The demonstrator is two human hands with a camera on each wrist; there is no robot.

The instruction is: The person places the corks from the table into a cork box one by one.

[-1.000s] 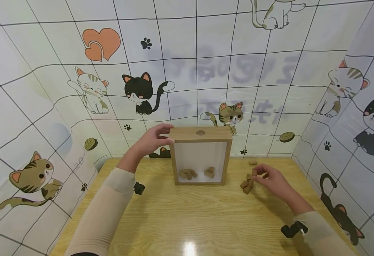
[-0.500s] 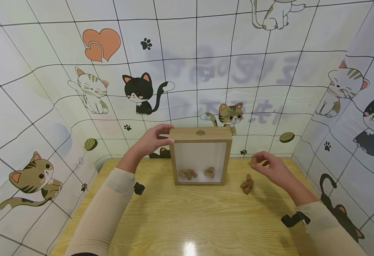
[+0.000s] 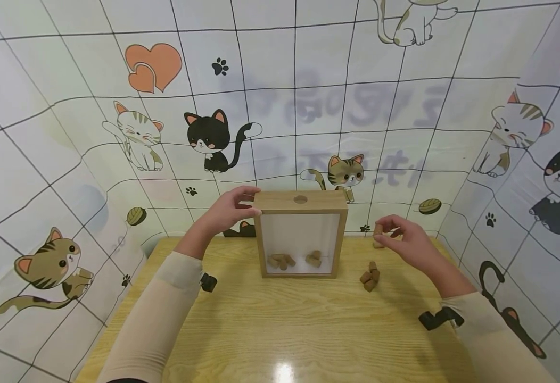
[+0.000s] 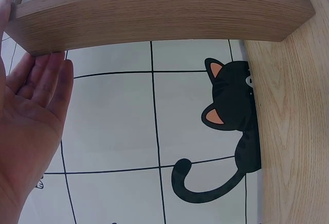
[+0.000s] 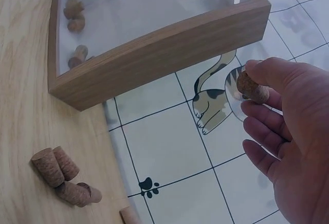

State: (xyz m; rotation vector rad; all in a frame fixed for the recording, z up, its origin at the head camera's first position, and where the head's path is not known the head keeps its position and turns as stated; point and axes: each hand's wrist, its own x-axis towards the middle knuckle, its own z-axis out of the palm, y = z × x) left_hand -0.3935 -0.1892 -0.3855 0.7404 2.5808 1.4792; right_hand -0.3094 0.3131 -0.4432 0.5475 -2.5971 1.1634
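A wooden-framed box (image 3: 300,201) with a clear front and a round hole (image 3: 301,199) in its top stands upright on the table. Several corks (image 3: 280,260) lie inside at the bottom. My left hand (image 3: 229,209) grips the box's upper left corner, thumb at the front and fingers behind, also seen in the left wrist view. To the right of the box, my right hand (image 3: 406,242) pinches a cork (image 5: 252,89) between thumb and index finger, raised off the table. Its other fingers are loosely bent. Below it, several loose corks (image 3: 370,276) lie in a small heap.
One more cork (image 5: 129,215) lies apart near the table's back edge. The wooden table (image 3: 280,319) meets a wall covering (image 3: 270,127) printed with cats and grid lines behind and at both sides.
My right hand has moved away from the cork heap toward the back of the table and risen slightly, a cork in its fingers. The left hand and box have stayed in place.
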